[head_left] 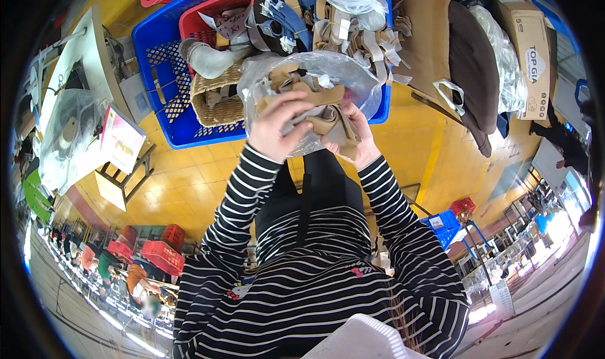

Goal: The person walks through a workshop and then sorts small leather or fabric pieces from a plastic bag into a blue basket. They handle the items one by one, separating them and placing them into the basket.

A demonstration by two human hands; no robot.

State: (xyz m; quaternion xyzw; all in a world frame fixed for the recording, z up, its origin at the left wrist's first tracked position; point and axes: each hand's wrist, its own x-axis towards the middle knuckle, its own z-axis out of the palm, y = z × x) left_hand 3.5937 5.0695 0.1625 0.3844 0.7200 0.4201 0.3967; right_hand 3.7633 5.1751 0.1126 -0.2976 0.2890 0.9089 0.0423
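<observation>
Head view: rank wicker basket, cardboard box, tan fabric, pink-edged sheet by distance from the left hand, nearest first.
From the left hand:
1. Tan fabric: touching it.
2. Wicker basket: to its left.
3. Pink-edged sheet: farther left.
4. Cardboard box: far right.

Shows lettering [532, 65] on the cardboard carton [528, 47] at two o'clock, handwriting [234, 26] on the paper slip [222, 22] at eleven.

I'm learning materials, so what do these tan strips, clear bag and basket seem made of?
Tan strips: probably matte fabric, judging by soft folds; fibre unclear. Clear bag: likely thin, glossy plastic, see-through and crinkled. Basket: perhaps straw or similar fibre, dull, with a visible weave.
</observation>
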